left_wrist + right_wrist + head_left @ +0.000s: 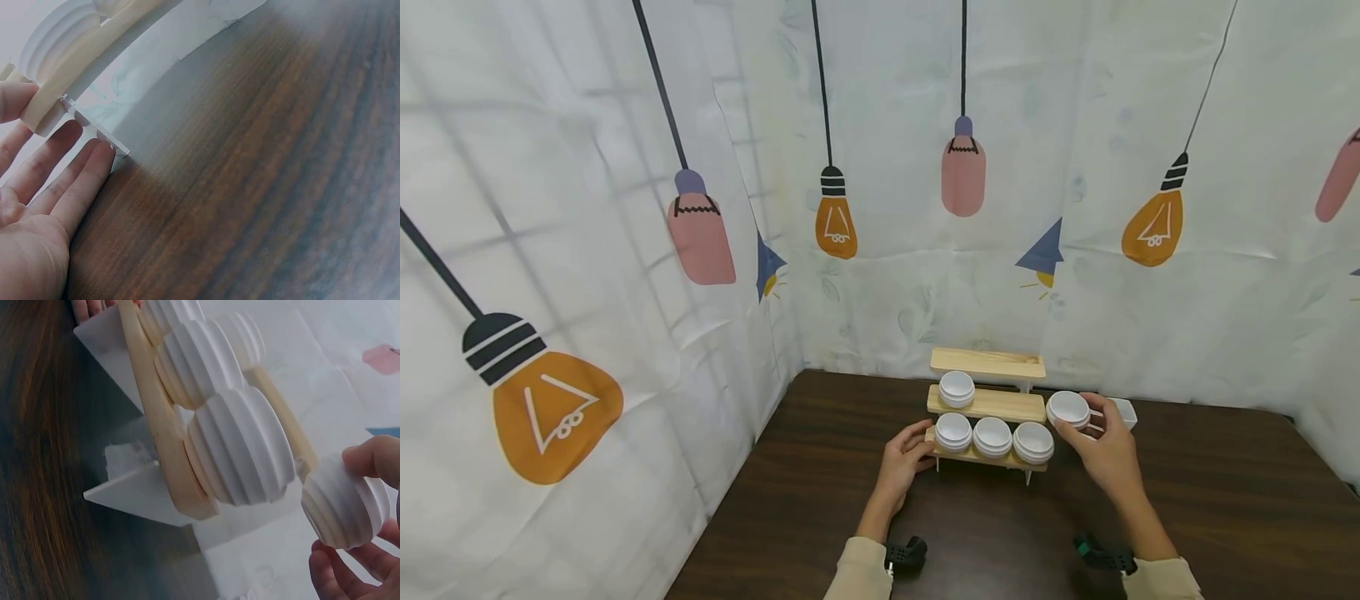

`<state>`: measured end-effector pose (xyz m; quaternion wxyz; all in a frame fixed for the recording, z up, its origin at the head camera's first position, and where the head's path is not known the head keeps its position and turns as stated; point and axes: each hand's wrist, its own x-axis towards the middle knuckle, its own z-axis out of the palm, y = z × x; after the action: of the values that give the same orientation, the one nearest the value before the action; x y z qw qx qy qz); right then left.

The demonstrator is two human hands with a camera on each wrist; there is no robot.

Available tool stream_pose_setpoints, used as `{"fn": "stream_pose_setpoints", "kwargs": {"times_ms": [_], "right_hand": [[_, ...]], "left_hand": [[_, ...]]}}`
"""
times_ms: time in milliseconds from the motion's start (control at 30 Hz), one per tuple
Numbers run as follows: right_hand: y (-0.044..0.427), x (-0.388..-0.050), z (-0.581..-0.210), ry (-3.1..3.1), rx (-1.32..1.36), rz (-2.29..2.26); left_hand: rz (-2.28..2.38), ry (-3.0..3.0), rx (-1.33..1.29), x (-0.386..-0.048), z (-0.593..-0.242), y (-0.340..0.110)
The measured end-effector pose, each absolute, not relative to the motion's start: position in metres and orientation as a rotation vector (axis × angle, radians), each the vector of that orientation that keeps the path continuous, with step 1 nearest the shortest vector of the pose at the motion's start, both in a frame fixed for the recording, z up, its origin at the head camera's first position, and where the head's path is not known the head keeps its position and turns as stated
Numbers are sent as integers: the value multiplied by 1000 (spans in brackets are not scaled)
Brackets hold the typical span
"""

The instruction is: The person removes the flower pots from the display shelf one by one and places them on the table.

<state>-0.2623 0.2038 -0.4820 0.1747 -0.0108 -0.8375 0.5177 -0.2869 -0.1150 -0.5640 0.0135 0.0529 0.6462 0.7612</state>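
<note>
A three-tier wooden stand (992, 363) with white side supports stands at the back of the table. Its bottom tier bears three white ribbed cups (992, 437) in a row; one more white cup (957, 389) sits at the left of the middle tier. The left hand (901, 462) grips the left end of the bottom tier (47, 109), thumb at the board and fingers below, near the support. Just right of the middle tier, the right hand (1105, 450) holds another white cup (344, 503) between thumb and fingers, apart from the board.
Behind the right hand is a white box-like object (1124, 412), partly hidden. The dark wooden table (992, 533) meets a white printed curtain (880, 317) at its back and left. Black cameras are strapped to both wrists.
</note>
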Motion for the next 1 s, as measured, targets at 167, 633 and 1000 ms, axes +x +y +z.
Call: {"fn": "stream_pose_setpoints", "kwargs": {"times_ms": [167, 633, 1000], "right_hand": [[211, -263, -484, -2389, -53, 1453], [234, -268, -495, -2339, -149, 1402], [251, -268, -502, -2328, -188, 1388]], "left_hand": [[2367, 2016, 160, -288, -564, -115], [2365, 2019, 169, -289, -566, -115], [2364, 2025, 160, -290, -566, -115]]}}
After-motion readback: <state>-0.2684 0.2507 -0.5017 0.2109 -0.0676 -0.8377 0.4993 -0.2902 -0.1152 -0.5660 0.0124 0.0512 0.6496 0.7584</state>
